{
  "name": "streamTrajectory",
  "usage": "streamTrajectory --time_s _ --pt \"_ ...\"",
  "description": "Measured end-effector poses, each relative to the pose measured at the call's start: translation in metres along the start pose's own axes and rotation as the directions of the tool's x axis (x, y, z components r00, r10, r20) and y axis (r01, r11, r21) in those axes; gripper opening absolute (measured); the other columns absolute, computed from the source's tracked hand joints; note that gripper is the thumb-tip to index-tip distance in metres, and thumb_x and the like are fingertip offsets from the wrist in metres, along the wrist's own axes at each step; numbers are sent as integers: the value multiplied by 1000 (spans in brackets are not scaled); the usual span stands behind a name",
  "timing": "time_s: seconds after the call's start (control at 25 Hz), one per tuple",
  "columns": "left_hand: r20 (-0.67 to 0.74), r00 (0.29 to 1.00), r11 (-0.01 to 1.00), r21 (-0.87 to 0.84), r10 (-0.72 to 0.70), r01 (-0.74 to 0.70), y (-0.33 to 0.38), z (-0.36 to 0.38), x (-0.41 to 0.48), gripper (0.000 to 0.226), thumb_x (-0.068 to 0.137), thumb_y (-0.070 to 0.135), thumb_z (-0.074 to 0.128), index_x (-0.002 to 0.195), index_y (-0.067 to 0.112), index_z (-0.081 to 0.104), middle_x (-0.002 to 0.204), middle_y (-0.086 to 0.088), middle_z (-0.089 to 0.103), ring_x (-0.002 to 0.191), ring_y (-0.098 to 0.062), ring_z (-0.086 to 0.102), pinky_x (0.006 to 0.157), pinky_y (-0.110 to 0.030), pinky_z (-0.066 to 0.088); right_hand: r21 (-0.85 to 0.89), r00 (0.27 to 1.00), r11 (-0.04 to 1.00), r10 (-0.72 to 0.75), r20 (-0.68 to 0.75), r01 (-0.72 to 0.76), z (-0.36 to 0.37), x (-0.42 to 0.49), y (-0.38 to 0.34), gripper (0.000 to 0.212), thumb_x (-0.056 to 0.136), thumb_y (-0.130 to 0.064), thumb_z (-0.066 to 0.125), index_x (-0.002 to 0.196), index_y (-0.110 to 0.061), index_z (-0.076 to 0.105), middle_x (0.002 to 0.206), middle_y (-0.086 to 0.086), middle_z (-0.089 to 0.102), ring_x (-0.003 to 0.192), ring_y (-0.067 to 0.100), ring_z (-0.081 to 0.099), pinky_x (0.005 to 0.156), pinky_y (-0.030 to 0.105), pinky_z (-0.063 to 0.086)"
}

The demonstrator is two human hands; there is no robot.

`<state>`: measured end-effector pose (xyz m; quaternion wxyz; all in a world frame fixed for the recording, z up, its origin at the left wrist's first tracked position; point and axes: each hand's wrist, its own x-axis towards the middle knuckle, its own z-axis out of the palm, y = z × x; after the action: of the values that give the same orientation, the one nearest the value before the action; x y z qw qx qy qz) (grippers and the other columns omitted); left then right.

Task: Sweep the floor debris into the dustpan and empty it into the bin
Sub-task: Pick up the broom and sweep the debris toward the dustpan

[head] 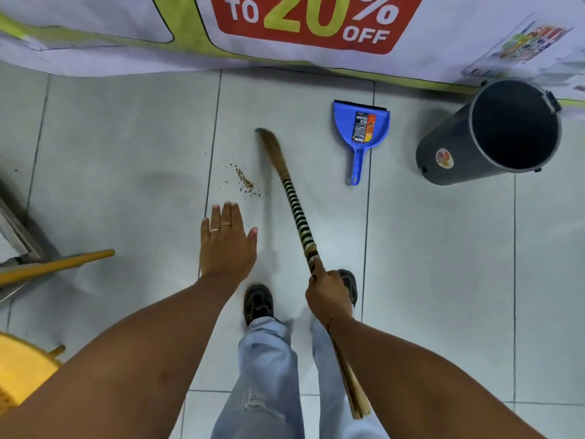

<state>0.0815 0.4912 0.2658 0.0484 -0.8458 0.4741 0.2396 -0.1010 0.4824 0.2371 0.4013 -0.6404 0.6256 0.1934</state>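
Both forearms filled the bottom of the view, and the right hand [327, 296] was wrapped around the broom [294, 204] low on its striped binding, the loose butt of the stalks trailing back along the forearm. Bristle tips hung blurred just to the dustpan side of the debris [245, 180]. The left hand [226, 240] was spread flat and empty, fingers wide, palm down above the tiles.

Measured from the debris, the dustpan [361, 128] lay well apart, beyond the broom, its handle pointing back toward the person and its lip facing away. The bin [493, 131] stood farther still on that same side, open-mouthed.

Likely trouble: the crumbs were fine and already strewn, so a hard flick could scatter them wider or lodge them in the grout line just beside them. The pan's mouth faced the wrong way and would probably need turning. From the debris, the empty hand sat near, toward the person; the gripping hand lay farther back, by the shoes [258, 301].
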Motion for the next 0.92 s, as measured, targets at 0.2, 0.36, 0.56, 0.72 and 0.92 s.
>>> streamTrajectory --time_s 0.2,0.36,0.56,0.72,0.92 --pt "-6 999 999 -37 33 -33 -14 -5 -16 61 97 35 36 145 1 20 154 -16 27 146 -32 15 119 -45 13 129 941 937 308 136 -325 23 -23 -10 38 100 -17 32 136 -8 41 129 18 57 119 32 54 96 35 43" --pt "31 999 1000 -22 7 -6 -41 3 -29 61 97 36 35 146 2 19 155 -16 26 146 -31 14 120 -45 14 135 916 927 308 259 -350 59 -46 -35 34 98 -15 36 125 -4 51 128 16 59 120 31 55 97 34 45" --pt "44 998 999 22 -33 32 -72 4 -31 62 97 36 35 145 0 21 154 -18 28 145 -33 17 119 -47 17 153 927 944 239 288 -291 79 -29 -76 35 99 -21 34 125 -4 50 129 17 58 119 33 55 97 35 45" --pt "42 998 999 35 -39 38 -82 -5 -24 63 97 37 35 145 0 20 154 -19 27 145 -33 17 119 -47 17 209 940 940 212 267 -271 78 -9 -106 36 98 -21 36 127 -5 50 129 16 58 118 33 55 96 37 46" --pt "-4 1000 1000 24 -18 19 -76 -31 -5 62 97 35 35 145 0 20 153 -19 27 145 -34 17 119 -47 18 333 983 925 162 88 -182 65 -22 -114 39 98 -23 32 134 -17 44 113 18 65 103 35 61 90 41 51"
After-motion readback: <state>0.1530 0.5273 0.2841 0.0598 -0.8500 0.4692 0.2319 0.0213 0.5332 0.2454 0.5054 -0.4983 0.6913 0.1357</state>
